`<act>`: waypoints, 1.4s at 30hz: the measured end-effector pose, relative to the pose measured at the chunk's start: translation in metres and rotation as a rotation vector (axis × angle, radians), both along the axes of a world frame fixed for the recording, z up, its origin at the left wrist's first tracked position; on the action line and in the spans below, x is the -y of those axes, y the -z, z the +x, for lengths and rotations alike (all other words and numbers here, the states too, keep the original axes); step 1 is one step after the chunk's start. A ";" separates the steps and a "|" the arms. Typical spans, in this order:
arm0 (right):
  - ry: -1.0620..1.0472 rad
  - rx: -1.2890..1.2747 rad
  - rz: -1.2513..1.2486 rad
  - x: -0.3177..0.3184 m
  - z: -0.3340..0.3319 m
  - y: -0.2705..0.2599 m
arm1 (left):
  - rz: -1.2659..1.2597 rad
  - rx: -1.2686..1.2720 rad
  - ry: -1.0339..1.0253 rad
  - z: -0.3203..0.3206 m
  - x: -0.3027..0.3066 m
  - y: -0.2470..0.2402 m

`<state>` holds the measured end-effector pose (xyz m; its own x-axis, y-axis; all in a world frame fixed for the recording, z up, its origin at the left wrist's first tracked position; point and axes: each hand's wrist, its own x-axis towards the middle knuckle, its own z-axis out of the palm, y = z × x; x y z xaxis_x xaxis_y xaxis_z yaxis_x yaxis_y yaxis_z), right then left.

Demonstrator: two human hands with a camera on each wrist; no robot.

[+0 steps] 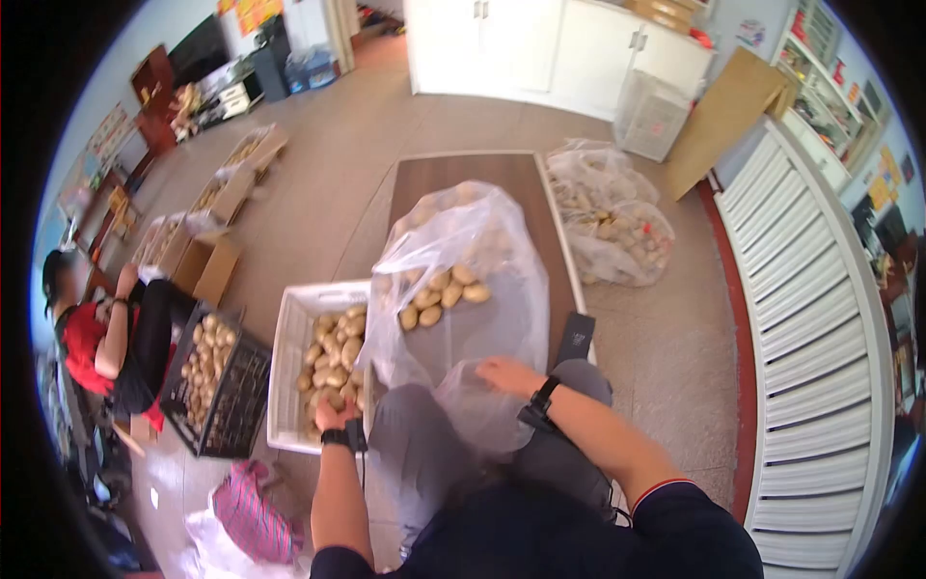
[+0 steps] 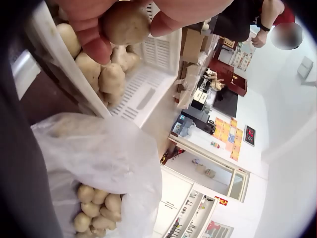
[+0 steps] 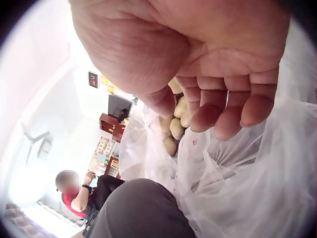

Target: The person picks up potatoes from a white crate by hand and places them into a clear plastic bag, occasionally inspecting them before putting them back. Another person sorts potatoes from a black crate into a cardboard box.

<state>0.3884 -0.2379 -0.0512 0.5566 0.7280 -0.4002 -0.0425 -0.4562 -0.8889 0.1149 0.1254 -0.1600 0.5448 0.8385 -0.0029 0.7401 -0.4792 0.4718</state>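
My left hand (image 1: 334,415) pinches a potato (image 2: 126,24) between thumb and fingers, over the white plastic crate (image 1: 285,372). Other potatoes (image 1: 333,352) fill part of that crate. The right hand (image 1: 508,374) lies over the near side of a clear plastic bag (image 1: 526,261), its fingers loosely bent with nothing between them. Inside the bag's mouth, several potatoes (image 1: 444,294) rest on the dark low table (image 1: 463,172). In the right wrist view, bag film spreads below and beside the right fingertips (image 3: 229,124).
A black crate of potatoes (image 1: 236,386) stands at left beside a seated person (image 1: 92,338) in red. More bagged potatoes (image 1: 612,222) sit on the floor right of the table. A black box (image 1: 576,338) lies at the table's right edge. Further right runs a white radiator (image 1: 810,318).
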 end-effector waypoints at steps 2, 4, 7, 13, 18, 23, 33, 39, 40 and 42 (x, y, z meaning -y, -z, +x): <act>-0.018 0.024 -0.050 -0.001 -0.001 0.006 | 0.013 -0.037 -0.049 -0.009 -0.006 0.012; -0.056 0.007 -0.077 -0.003 -0.001 0.001 | -0.513 0.639 -0.531 -0.004 0.001 0.012; -0.079 0.084 -0.059 -0.002 0.000 -0.006 | -1.184 1.167 -1.102 0.028 0.021 -0.044; -0.026 0.047 -0.068 -0.007 0.002 -0.002 | -1.585 1.329 -0.472 0.072 0.084 -0.102; 0.056 0.081 -0.123 -0.017 0.016 -0.002 | -1.775 1.121 -0.219 0.129 0.130 -0.137; 0.064 0.479 -0.199 -0.038 0.039 0.005 | -1.809 1.011 -0.305 0.173 0.147 -0.099; 0.033 0.963 -0.223 -0.114 0.088 -0.041 | -1.799 0.847 -0.258 0.179 0.178 -0.094; -0.011 1.013 -0.332 -0.147 0.115 -0.014 | -1.808 0.786 -0.210 0.182 0.178 -0.095; -0.022 0.975 -0.393 -0.149 0.111 -0.018 | -1.813 0.782 -0.198 0.182 0.178 -0.092; -0.006 1.011 -0.429 -0.152 0.106 -0.016 | -1.826 0.782 -0.212 0.182 0.177 -0.086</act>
